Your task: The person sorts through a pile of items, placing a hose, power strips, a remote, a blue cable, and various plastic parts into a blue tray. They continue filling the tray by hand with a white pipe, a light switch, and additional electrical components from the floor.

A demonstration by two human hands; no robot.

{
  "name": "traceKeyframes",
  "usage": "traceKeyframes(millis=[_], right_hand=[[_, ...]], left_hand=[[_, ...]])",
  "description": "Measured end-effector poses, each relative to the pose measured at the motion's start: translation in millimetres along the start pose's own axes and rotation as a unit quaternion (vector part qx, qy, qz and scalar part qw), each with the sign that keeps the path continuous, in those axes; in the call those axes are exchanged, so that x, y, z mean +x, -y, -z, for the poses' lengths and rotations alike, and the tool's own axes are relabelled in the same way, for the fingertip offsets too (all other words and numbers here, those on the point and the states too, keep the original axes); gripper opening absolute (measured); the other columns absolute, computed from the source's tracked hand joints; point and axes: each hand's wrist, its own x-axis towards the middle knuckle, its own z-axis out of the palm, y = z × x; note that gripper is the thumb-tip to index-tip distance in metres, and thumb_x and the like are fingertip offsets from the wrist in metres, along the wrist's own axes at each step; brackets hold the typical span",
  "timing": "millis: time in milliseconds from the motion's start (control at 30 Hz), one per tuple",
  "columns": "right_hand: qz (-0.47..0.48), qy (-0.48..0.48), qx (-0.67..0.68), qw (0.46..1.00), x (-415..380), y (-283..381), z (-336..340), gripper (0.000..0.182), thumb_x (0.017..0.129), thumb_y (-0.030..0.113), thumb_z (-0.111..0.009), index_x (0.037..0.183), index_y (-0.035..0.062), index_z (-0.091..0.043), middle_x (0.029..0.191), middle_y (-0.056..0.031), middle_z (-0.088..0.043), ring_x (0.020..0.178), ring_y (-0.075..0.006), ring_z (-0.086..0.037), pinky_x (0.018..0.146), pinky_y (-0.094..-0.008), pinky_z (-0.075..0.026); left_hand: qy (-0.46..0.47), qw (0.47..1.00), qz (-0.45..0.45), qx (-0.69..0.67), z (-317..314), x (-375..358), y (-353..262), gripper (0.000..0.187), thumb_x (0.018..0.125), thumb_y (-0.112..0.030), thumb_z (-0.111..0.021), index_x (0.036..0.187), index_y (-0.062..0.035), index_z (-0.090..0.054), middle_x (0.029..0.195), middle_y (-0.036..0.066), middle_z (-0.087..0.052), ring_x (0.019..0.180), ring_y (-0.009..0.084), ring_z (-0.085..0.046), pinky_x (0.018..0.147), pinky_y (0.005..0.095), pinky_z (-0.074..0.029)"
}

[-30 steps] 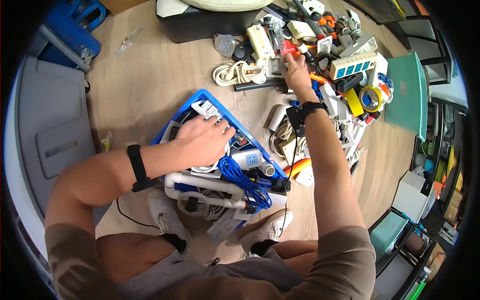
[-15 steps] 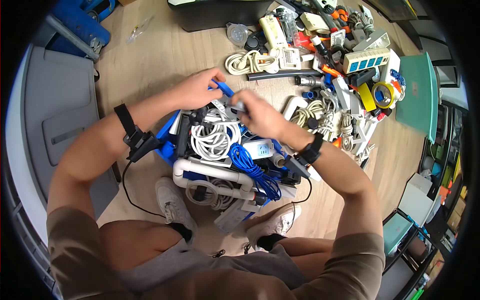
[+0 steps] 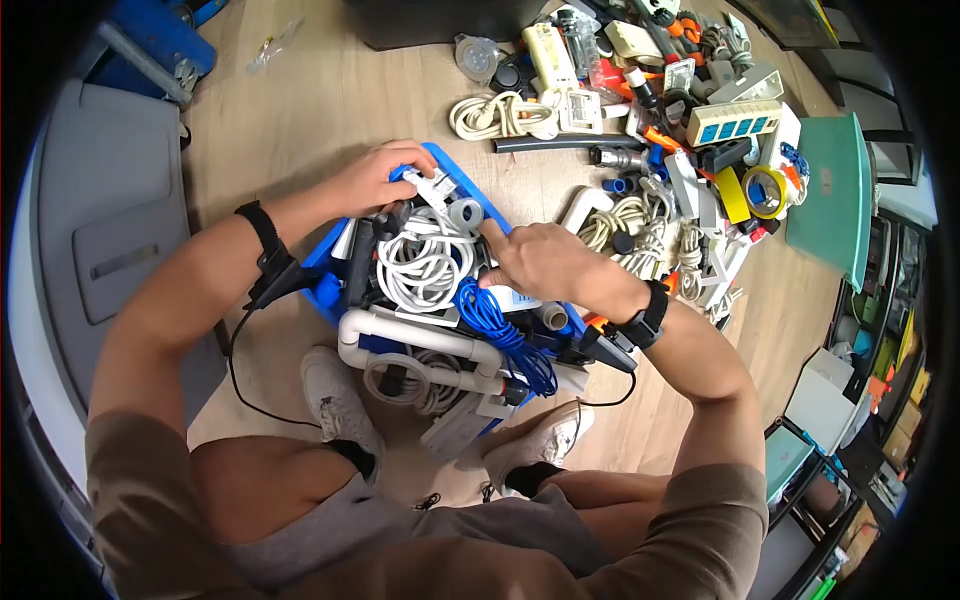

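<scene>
A blue bin (image 3: 468, 185) stands on the floor in front of me, packed with cables and plastic parts. My left hand (image 3: 382, 178) is closed at its far left corner, fingers curled over a small blue bit beside a white strip-like piece (image 3: 432, 190); what they grip is partly hidden. Over the bin's right side, my right hand (image 3: 552, 262) has thumb and index finger apart, with nothing visible between them. Near its index fingertip lies a white round pipe fitting (image 3: 466, 213). A coiled white cable (image 3: 425, 265), a blue cable bundle (image 3: 508, 335) and a bent white pipe (image 3: 420, 335) fill the nearer part.
On the floor to the right spreads a pile of cables, a power strip (image 3: 735, 122) and yellow tape (image 3: 766, 192). Behind it stands a green bin (image 3: 830, 200). A grey lidded box (image 3: 115, 240) is at the left, a black container (image 3: 445, 22) at the far side. My shoes (image 3: 340, 400) flank the bin.
My right hand has moved down and right, away from my left hand, uncovering the bin's far rim and the pipe fitting. My left hand has shifted slightly left.
</scene>
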Motion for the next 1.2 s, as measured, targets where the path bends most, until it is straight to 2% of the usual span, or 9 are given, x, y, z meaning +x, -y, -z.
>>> traceKeyframes(millis=[167, 433, 467, 567, 667, 767, 867, 1033, 1200], right_hand=[[0.022, -0.06, 0.067, 0.996, 14, -21, -28, 0.07, 0.094, 0.061, -0.06, 0.115, -0.0037, -0.047, 0.081, -0.0241, -0.07, 0.084, -0.0462, -0.07, 0.073, -0.0519, -0.056], [-0.102, -0.156, 0.081, 0.979, 21, -50, 13, 0.092, 0.087, 0.084, -0.053, 0.128, 0.0021, -0.052, 0.094, -0.028, -0.072, 0.09, -0.0485, -0.071, 0.081, -0.0562, -0.056], [-0.193, -0.157, 0.066, 0.966, 23, -68, 31, 0.083, 0.091, 0.077, -0.055, 0.127, 0.0024, -0.053, 0.104, -0.0313, -0.071, 0.095, -0.0472, -0.071, 0.08, -0.0564, -0.056], [-0.191, -0.467, -0.124, 0.854, 30, -172, 37, 0.061, 0.087, 0.043, -0.077, 0.126, 0.0031, -0.051, 0.117, -0.022, -0.059, 0.105, -0.0414, -0.064, 0.088, -0.0505, -0.056], [-0.307, -0.442, -0.204, 0.818, 13, -235, 52, 0.076, 0.086, 0.04, -0.079, 0.142, 0.0006, -0.044, 0.132, -0.0234, -0.056, 0.12, -0.0459, -0.057, 0.1, -0.0517, -0.051], [-0.326, -0.327, -0.153, 0.874, 1, -285, 34, 0.086, 0.083, 0.034, -0.081, 0.15, 0.0039, -0.037, 0.141, -0.0186, -0.053, 0.127, -0.0421, -0.055, 0.103, -0.0505, -0.051], [-0.333, -0.258, -0.13, 0.898, 5, -290, 28, 0.073, 0.079, 0.033, -0.084, 0.141, 0.0086, -0.053, 0.132, -0.0153, -0.055, 0.124, -0.0387, -0.057, 0.103, -0.0496, -0.051], [-0.084, -0.268, -0.059, 0.958, 18, -232, 35, 0.06, 0.075, 0.021, -0.081, 0.13, 0.005, -0.061, 0.12, -0.0197, -0.059, 0.108, -0.0424, -0.063, 0.096, -0.0484, -0.053], [-0.034, -0.277, -0.186, 0.942, 45, -171, 13, 0.055, 0.073, 0.023, -0.085, 0.12, 0.0078, -0.06, 0.122, -0.0162, -0.057, 0.111, -0.0374, -0.062, 0.097, -0.0456, -0.053]], left_hand=[[-0.008, 1.0, 0.011, -0.021, -2, 2, -1, 0.023, 0.083, -0.01, -0.062, 0.104, 0.0006, -0.064, 0.117, 0.014, -0.064, 0.119, 0.0273, -0.059, 0.107, 0.0374, -0.042], [-0.034, 0.999, -0.003, -0.021, -5, 1, 0, 0.018, 0.086, -0.013, -0.061, 0.099, 0.0004, -0.063, 0.11, 0.013, -0.064, 0.11, 0.0268, -0.06, 0.102, 0.0373, -0.044], [-0.045, 0.999, -0.001, -0.024, -7, 0, 0, 0.017, 0.086, -0.011, -0.061, 0.098, 0.0006, -0.063, 0.108, 0.013, -0.064, 0.106, 0.0273, -0.061, 0.099, 0.0374, -0.046], [-0.043, 0.999, 0.006, -0.022, -5, 1, -4, 0.016, 0.086, -0.012, -0.061, 0.096, 0.0004, -0.063, 0.108, 0.014, -0.064, 0.107, 0.0281, -0.061, 0.099, 0.0376, -0.046], [-0.045, 0.999, 0.001, -0.013, -4, 4, -3, 0.016, 0.086, -0.013, -0.06, 0.094, 0.0004, -0.063, 0.107, 0.014, -0.065, 0.107, 0.0287, -0.061, 0.099, 0.0383, -0.046], [-0.046, 0.999, -0.003, -0.016, -4, 2, -3, 0.016, 0.087, -0.014, -0.059, 0.094, 0.0004, -0.062, 0.106, 0.014, -0.065, 0.106, 0.0293, -0.061, 0.098, 0.0386, -0.046], [-0.04, 0.999, 0.005, -0.01, -3, 3, -5, 0.019, 0.086, -0.016, -0.057, 0.095, 0.0004, -0.062, 0.107, 0.016, -0.064, 0.108, 0.0296, -0.06, 0.102, 0.0391, -0.043], [-0.061, 0.998, -0.017, 0.004, -6, 2, -3, 0.016, 0.085, -0.012, -0.056, 0.093, 0.0011, -0.061, 0.104, 0.015, -0.064, 0.106, 0.0305, -0.062, 0.098, 0.0393, -0.046], [-0.06, 0.998, -0.031, -0.012, -7, 6, -4, 0.016, 0.085, -0.012, -0.056, 0.092, 0.0017, -0.062, 0.102, 0.015, -0.064, 0.1, 0.0293, -0.063, 0.093, 0.039, -0.048]])
